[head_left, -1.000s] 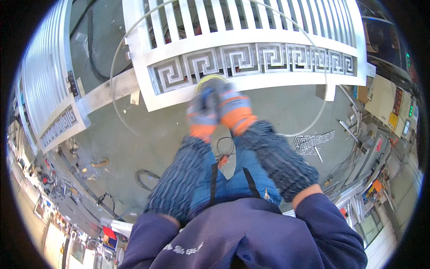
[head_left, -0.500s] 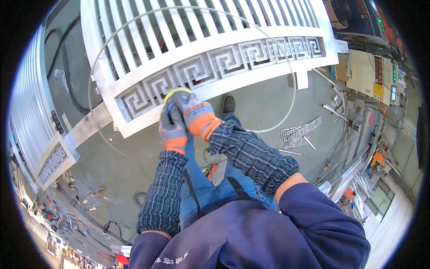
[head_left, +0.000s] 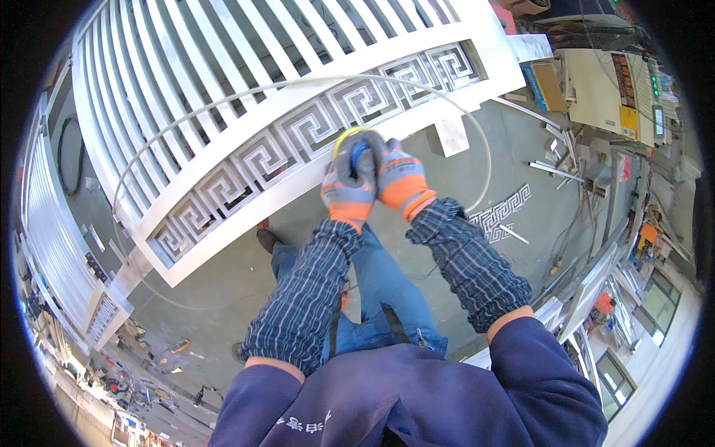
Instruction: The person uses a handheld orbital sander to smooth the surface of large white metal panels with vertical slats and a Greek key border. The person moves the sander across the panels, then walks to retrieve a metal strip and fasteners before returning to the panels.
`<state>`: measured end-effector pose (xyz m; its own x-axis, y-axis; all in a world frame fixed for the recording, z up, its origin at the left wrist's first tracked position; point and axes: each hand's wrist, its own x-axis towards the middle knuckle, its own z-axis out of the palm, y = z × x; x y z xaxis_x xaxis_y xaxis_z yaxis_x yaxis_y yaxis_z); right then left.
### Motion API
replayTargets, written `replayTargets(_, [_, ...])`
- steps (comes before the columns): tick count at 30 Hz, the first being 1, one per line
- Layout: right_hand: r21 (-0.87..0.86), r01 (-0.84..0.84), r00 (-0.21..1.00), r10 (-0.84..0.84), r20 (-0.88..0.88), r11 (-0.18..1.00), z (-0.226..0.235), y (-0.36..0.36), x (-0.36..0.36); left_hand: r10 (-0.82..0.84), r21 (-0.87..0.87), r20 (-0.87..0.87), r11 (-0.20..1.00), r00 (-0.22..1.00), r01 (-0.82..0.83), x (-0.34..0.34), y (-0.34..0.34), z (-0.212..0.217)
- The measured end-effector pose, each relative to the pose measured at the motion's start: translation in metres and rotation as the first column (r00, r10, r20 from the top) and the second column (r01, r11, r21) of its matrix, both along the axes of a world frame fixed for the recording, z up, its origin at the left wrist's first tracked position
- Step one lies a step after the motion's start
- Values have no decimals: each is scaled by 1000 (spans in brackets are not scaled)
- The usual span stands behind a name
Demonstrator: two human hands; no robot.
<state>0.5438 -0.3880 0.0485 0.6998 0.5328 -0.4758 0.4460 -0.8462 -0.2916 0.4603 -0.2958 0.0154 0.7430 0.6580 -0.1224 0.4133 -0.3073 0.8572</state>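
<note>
Both my hands wear grey and orange work gloves and close round a small round sander (head_left: pixel 360 149) with a blue part and a yellow pad edge. My left hand (head_left: pixel 348 192) grips its left side, and my right hand (head_left: pixel 402 179) wraps its right side. The pad is at the near rail of a white metal gate panel (head_left: pixel 298 190), below a band of grey square-spiral fretwork (head_left: pixel 313 128). Whether the pad touches the rail is hidden by the gloves. A pale thin hose (head_left: pixel 223 99) loops over the panel and round my hands; its ends cannot be traced.
At the far left stands another slatted white panel (head_left: pixel 63 246). Loose fretwork pieces (head_left: pixel 503 214) lie on the grey floor at the right, near metal offcuts (head_left: pixel 555 170). A beige machine cabinet (head_left: pixel 607 82) is at the upper right. Scraps and tools litter the lower left floor.
My hands and the sander have moved rightward along the near rail, toward the middle of the fretwork band. My view has shifted, and a shoe now shows left of my hands.
</note>
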Motion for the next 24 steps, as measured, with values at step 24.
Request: replayTargets(24, [-403, -148, 972, 207, 108, 903, -23, -91, 85, -243, -121, -19, 963, 970, 239, 113, -54, 10])
